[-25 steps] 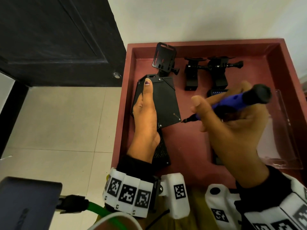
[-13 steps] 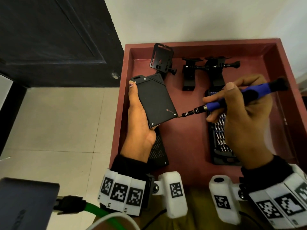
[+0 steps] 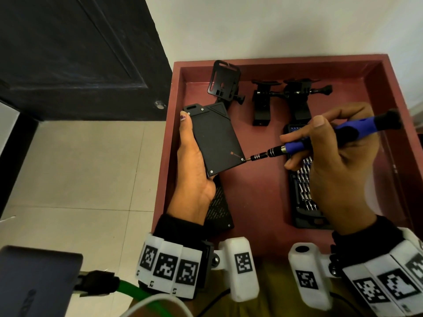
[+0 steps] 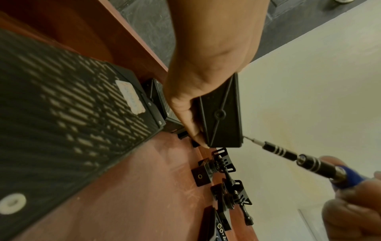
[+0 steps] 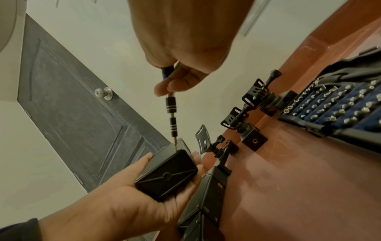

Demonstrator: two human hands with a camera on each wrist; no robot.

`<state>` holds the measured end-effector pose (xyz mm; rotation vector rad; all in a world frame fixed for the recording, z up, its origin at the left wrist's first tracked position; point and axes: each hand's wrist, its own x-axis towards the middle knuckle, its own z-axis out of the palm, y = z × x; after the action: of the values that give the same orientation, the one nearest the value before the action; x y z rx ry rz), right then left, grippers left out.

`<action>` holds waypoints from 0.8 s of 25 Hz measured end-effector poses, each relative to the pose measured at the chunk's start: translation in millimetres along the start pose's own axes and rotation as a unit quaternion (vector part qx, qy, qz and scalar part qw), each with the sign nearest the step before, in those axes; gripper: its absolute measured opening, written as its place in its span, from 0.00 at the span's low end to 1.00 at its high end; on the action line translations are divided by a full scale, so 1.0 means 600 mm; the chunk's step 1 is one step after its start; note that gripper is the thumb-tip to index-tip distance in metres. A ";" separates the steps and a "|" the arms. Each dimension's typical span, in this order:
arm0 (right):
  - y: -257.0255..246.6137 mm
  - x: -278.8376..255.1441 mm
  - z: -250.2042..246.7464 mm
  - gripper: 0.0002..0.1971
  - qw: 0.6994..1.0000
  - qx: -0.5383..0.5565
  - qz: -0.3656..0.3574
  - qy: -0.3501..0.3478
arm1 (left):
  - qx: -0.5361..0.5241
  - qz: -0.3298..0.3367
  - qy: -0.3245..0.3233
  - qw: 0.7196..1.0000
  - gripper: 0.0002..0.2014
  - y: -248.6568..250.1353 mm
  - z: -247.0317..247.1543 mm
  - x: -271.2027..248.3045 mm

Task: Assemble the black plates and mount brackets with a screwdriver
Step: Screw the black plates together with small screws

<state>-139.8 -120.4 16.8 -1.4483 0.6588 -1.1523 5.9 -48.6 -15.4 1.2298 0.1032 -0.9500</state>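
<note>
— What does the black plate [image 3: 215,138] look like?
— A flat, matte slab with small silver screws at its corners and a tiny orange mark by the near right one. It sits over the left side of the red tray [image 3: 263,197].
— Who holds it?
— The left hand [image 3: 194,175] cradles it, fingers curled around its edge.
— And the right hand [image 3: 338,161]?
— It grips the blue screwdriver [image 3: 320,140], tip at that near right corner screw.
</note>
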 end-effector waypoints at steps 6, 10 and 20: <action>0.000 -0.001 0.002 0.06 1.000 0.004 -0.020 0.003 | -0.005 0.002 -0.003 1.000 0.31 0.001 0.000 0.000; 0.000 -0.001 0.002 0.07 1.000 0.005 -0.027 0.000 | -0.006 0.003 -0.006 1.000 0.32 0.000 0.001 0.001; -0.002 -0.001 0.004 0.08 1.000 0.006 -0.015 -0.008 | -0.006 0.008 -0.001 1.000 0.31 0.000 0.001 0.002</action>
<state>-137.8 -118.7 17.9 -1.4609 0.6206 -1.1638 6.2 -49.7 -15.5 1.2169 0.0972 -0.9343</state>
